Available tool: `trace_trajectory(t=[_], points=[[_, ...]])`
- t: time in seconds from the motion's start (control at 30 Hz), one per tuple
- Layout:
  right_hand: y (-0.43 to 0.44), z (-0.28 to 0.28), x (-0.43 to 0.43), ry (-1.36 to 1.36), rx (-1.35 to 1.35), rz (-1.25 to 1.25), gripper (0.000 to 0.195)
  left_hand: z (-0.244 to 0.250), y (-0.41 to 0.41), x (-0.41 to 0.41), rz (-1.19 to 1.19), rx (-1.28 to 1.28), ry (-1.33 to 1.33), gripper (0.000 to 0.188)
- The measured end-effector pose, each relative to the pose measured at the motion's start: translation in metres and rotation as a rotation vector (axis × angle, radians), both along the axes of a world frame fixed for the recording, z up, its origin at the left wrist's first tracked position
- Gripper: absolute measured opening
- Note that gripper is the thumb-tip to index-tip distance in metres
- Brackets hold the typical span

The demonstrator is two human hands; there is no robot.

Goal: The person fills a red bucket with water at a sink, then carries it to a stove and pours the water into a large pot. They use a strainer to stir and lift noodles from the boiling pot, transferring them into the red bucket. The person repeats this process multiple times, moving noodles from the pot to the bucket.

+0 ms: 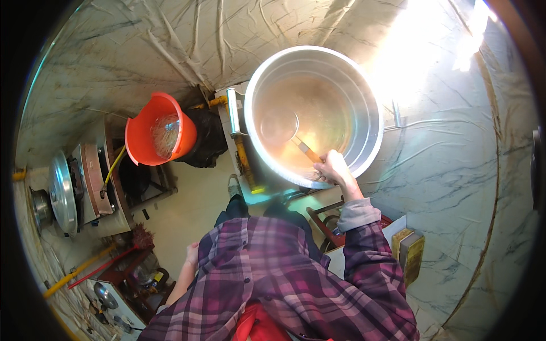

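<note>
A large, deep aluminium pot (367, 111) stands before me with cloudy liquid in it. My right hand (332, 168) grips the wooden handle of a round strainer (277, 125) near the pot's front rim. The strainer's round head lies inside the pot, at the left part of the liquid; whether it is under the surface I cannot tell. My left hand (193, 252) hangs low beside my body, partly hidden by the shirt, and its fingers are not clear. At the pot's left side stands a metal handle (233, 111).
Left of the pot, an orange bucket (185, 138) holding pale strands stands by a black plastic bag (209, 140). A yellow pipe (242, 157) runs beside the pot. Farther left are a stove (96, 179) and a large metal lid (64, 194). A red broom (143, 238) leans below.
</note>
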State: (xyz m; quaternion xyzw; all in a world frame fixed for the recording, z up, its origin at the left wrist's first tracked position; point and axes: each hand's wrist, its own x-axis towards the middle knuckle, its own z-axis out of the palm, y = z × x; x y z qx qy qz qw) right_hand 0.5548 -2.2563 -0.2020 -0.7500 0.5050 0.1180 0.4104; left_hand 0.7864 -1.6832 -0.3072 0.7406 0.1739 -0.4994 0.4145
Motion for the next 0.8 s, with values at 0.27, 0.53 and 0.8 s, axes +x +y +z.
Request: trace_trajectory(t=[0.27,0.53,0.8], points=[[0.022,0.058,-0.014,-0.215,0.304,-0.271,0.020,-0.030,0.006,0.015,-0.039,-0.077,0.016,0.010],[0.028,0.052,-0.041,-0.321,0.570,-0.482,0.016,-0.030,-0.009,0.026,-0.111,-0.042,0.023,0.010],[0.001,0.010,-0.053,-0.385,0.594,-0.710,0.018,-0.026,-0.010,0.029,-0.129,-0.016,0.021,0.010]])
